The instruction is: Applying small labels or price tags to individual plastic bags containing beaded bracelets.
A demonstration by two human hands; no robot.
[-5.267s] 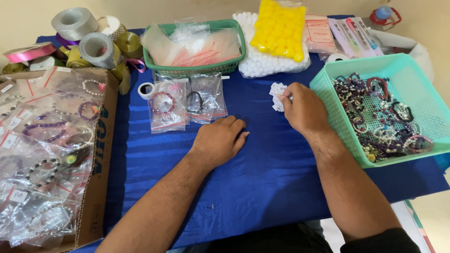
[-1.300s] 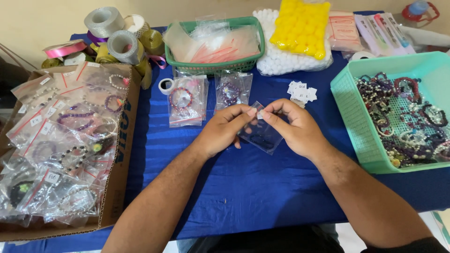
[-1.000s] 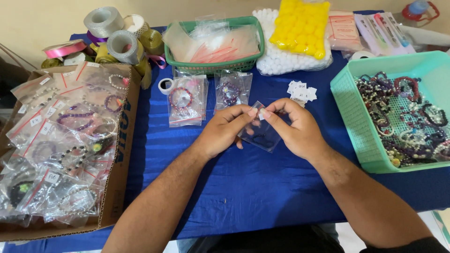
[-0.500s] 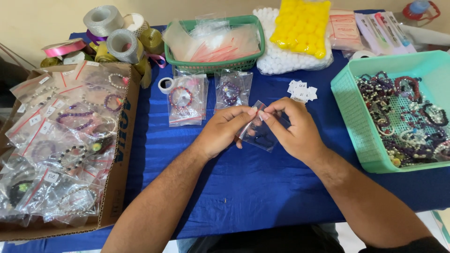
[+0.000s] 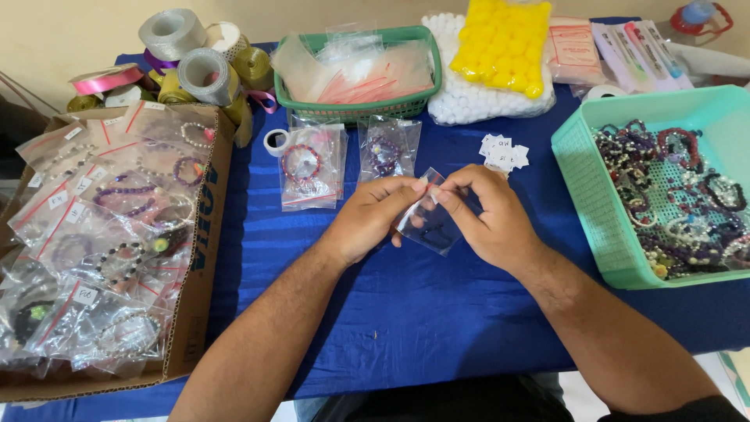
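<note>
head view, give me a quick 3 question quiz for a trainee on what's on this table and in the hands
1. True or false: both hands pinch the top edge of the small clear bag.
2. Which container holds the loose bracelets?
A. the cardboard box
B. the dark green basket
C. the light green basket
3. Fill in: the small white tags lie on the ____ tablecloth, just beyond the right hand.

Key
1. True: left hand and right hand meet at its top.
2. C: the light green basket on the right. The cardboard box holds bagged bracelets; the dark green basket holds empty clear bags.
3. Blue: the tablecloth.
</note>
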